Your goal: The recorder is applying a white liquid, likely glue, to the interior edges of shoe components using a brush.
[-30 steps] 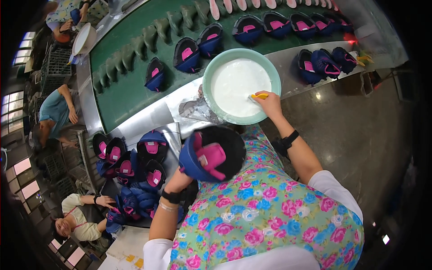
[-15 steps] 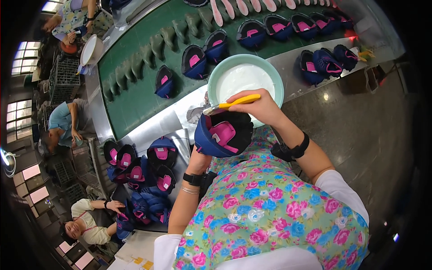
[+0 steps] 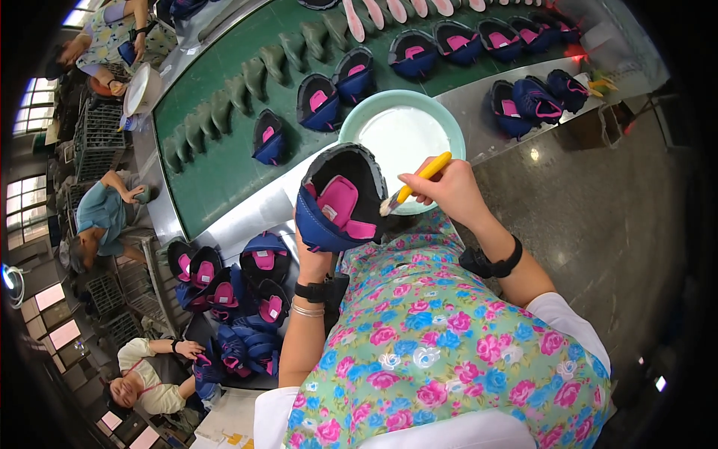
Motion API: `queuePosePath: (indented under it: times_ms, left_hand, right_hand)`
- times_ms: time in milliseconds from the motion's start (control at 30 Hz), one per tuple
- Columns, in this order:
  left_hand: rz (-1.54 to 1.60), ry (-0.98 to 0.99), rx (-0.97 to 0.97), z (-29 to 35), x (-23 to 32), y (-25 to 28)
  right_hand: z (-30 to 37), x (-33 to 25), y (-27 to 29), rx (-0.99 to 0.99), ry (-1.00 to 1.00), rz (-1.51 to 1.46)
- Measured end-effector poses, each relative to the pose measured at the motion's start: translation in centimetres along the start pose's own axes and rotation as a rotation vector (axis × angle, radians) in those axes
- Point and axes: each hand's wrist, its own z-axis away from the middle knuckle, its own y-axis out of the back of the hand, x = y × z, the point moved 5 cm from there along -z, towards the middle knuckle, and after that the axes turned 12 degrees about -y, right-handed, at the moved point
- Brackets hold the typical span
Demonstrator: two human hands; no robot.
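Observation:
My left hand (image 3: pixel 313 258) is closed around a navy shoe upper (image 3: pixel 307 217) with pink lining, its opening facing up; most of the fingers are hidden behind it. My right hand (image 3: pixel 455 191) grips a yellow-handled brush (image 3: pixel 428 173). The pale bristles meet the right edge of the upper, where the rim is dark. Along the upper's far edge runs a greyish band. Just beyond both hands stands a mint-green basin (image 3: pixel 350 129) holding white liquid.
A green conveyor belt (image 3: pixel 224 165) carries more shoe uppers (image 3: pixel 318 102), dark green foot-shaped lasts (image 3: pixel 254 77) and pink insoles (image 3: pixel 353 21). Several uppers (image 3: pixel 269 258) are piled at my left. Finished-looking shoes (image 3: pixel 537 101) sit on the metal ledge at right. Co-workers (image 3: pixel 105 213) are on the left.
The upper has moved left and turned in my left hand. My right hand has shifted right and nearer, taking the brush from the upper's far left edge to its right edge.

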Motion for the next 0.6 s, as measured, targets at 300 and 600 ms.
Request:
queuePosePath:
  times_ms: [300,600]
  left_hand:
    - [0.147,0.027,0.086,-0.4,0.1,0.9]
    - [0.838,0.414,0.168,1.7,0.5,1.0]
  right_hand:
    - [0.3,-3.1,0.8,-0.268,0.042,0.079]
    - [-5.8,-6.8,0.1,-0.282,0.29,0.434]
